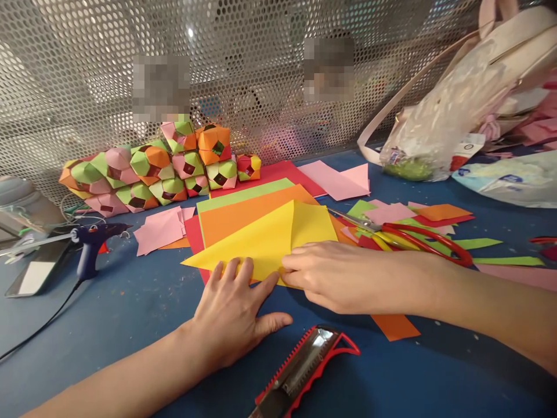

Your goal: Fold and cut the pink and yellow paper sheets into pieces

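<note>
A yellow sheet of paper (265, 238) lies in front of me, folded over so that a long point reaches left and a crease runs down its middle. My left hand (237, 305) rests on its near edge, fingers spread and pressing flat. Beside it, my right hand (335, 276) has its fingers curled together at the near edge of the yellow paper; the fingertips are partly hidden. Under the yellow sheet are an orange sheet (230, 223), a green sheet (252, 195) and red paper. A red-and-black box cutter (304, 366) lies just nearer to me.
A glue gun (91, 247) with a cord lies left. Behind stand several folded-paper balls (152, 165) against a perforated metal screen (270, 69). Red-handled scissors (424, 238) and paper scraps (448, 213) lie right. A bag (500, 64) stands at the back right.
</note>
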`<move>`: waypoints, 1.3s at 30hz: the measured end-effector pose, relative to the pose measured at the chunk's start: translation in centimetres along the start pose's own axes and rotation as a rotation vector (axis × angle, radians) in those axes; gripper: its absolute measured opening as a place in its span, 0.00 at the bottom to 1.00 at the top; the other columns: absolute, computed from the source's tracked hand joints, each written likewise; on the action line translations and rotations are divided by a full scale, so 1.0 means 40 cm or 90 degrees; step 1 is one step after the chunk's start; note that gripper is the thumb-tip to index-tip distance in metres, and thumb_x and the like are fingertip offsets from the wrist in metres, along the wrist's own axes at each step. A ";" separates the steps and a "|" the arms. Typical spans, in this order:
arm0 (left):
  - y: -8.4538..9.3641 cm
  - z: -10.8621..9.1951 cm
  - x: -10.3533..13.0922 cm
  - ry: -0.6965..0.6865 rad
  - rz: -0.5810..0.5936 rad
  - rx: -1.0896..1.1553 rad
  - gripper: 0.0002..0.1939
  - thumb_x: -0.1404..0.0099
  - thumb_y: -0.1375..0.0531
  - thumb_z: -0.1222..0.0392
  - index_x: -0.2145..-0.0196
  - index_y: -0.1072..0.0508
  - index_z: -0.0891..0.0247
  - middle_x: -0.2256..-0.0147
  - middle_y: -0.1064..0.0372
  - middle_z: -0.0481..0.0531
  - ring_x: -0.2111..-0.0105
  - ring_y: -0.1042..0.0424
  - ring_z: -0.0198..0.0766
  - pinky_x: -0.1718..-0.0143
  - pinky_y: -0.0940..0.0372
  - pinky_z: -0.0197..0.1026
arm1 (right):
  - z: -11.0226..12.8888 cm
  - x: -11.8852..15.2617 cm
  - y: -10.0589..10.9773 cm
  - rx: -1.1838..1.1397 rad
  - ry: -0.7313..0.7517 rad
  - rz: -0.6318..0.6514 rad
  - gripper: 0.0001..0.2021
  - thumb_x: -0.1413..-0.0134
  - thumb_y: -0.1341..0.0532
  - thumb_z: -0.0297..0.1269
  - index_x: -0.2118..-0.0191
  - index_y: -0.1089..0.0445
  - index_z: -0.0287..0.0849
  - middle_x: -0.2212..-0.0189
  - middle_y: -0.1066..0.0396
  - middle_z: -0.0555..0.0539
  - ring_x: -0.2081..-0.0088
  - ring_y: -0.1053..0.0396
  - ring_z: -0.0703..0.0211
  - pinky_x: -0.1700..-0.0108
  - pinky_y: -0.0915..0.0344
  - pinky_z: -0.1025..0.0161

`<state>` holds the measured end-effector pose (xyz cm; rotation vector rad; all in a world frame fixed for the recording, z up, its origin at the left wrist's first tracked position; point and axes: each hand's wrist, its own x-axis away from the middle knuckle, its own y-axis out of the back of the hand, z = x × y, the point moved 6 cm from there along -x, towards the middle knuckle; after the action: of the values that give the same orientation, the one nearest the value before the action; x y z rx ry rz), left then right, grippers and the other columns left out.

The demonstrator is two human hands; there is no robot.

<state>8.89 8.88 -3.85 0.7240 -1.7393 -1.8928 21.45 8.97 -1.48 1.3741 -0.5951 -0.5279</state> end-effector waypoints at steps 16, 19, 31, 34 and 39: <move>-0.011 0.002 -0.006 -0.033 -0.023 0.071 0.36 0.35 0.56 0.32 0.40 0.36 0.58 0.44 0.36 0.63 0.48 0.36 0.57 0.48 0.40 0.62 | 0.042 -0.186 0.020 -0.354 0.144 -0.090 0.29 0.33 0.56 0.51 0.37 0.43 0.35 0.36 0.44 0.37 0.35 0.47 0.52 0.37 0.49 0.53; -0.008 0.003 -0.005 -0.030 -0.021 0.090 0.35 0.35 0.54 0.33 0.40 0.36 0.55 0.44 0.35 0.60 0.48 0.35 0.57 0.46 0.41 0.63 | 0.048 -0.239 -0.006 -0.408 0.189 -0.009 0.35 0.35 0.61 0.58 0.36 0.44 0.36 0.34 0.48 0.39 0.32 0.55 0.51 0.33 0.58 0.51; -0.008 -0.001 -0.001 0.006 0.001 0.005 0.39 0.37 0.60 0.29 0.41 0.34 0.54 0.49 0.36 0.64 0.50 0.37 0.59 0.52 0.37 0.64 | -0.188 -0.078 -0.075 -0.233 -0.119 -0.008 0.44 0.40 0.62 0.65 0.31 0.59 0.33 0.31 0.66 0.40 0.30 0.68 0.48 0.31 0.68 0.47; -0.004 -0.001 0.000 0.014 0.000 0.004 0.39 0.36 0.60 0.29 0.40 0.35 0.53 0.50 0.37 0.63 0.49 0.39 0.58 0.51 0.37 0.62 | -0.289 -0.019 -0.084 -0.166 -0.211 -0.057 0.43 0.41 0.60 0.66 0.31 0.55 0.39 0.31 0.62 0.42 0.31 0.65 0.47 0.31 0.63 0.47; -0.003 -0.004 0.000 0.011 0.014 -0.004 0.39 0.36 0.61 0.29 0.40 0.36 0.53 0.50 0.37 0.61 0.49 0.39 0.57 0.50 0.37 0.61 | -0.283 -0.021 -0.043 -0.038 -0.222 -0.148 0.40 0.40 0.57 0.63 0.36 0.42 0.33 0.36 0.46 0.34 0.35 0.50 0.39 0.37 0.49 0.43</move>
<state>8.99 8.79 -3.98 0.7150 -1.7227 -1.8716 28.39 17.68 -4.32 1.3101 -0.6968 -0.9793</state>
